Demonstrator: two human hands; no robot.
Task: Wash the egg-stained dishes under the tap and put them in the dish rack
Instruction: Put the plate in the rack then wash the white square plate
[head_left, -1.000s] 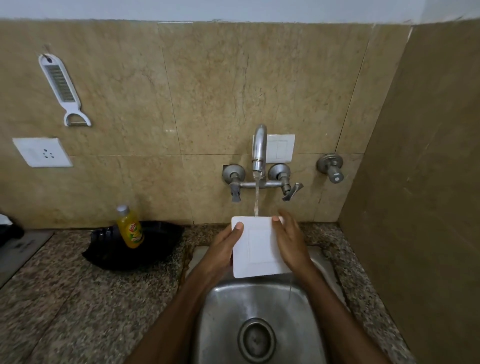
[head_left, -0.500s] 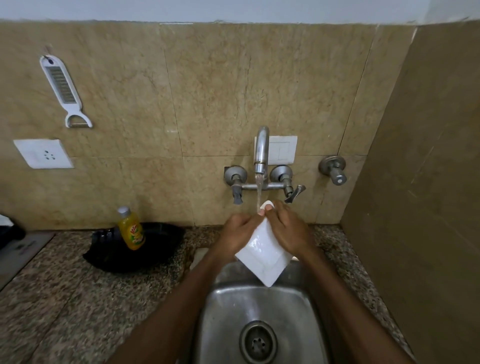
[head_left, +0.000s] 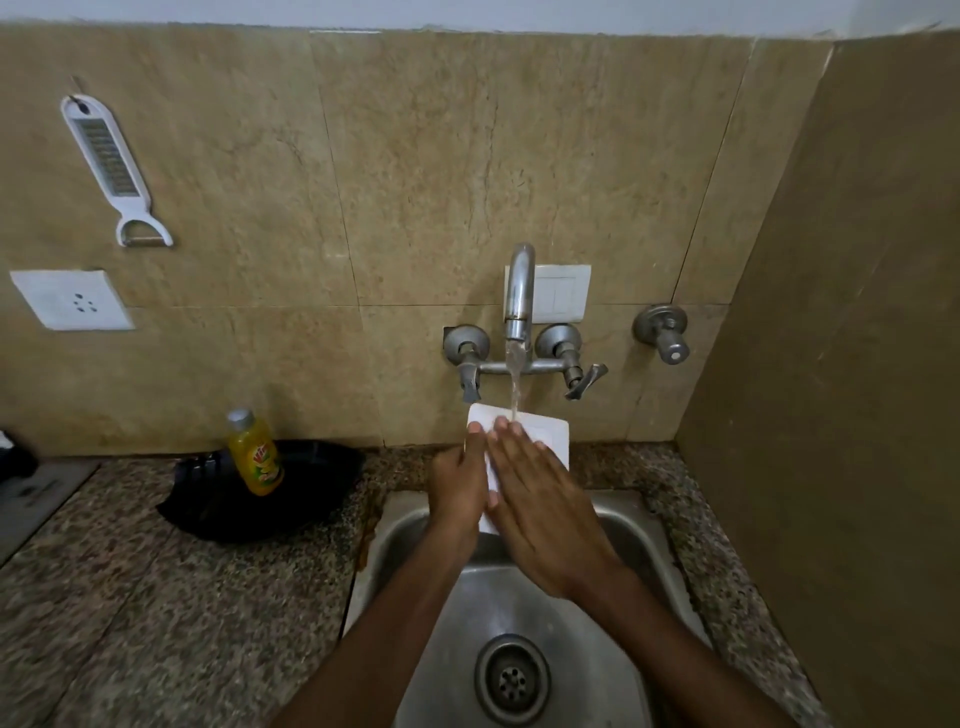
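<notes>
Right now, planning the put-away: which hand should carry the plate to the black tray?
Probably left. The left hand grips the plate by its edge and is on the side of the black tray; the right hand only lies flat on the plate.

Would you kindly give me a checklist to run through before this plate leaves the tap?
1. Water from the steel tap lands on the white square plate: ok.
2. Left hand grips the plate's edge: ok.
3. Right hand lies flat on its face: ok.
4. Plate held over the steel sink: ok.
5. Egg stains gone: cannot tell, hands cover most of it.
</notes>
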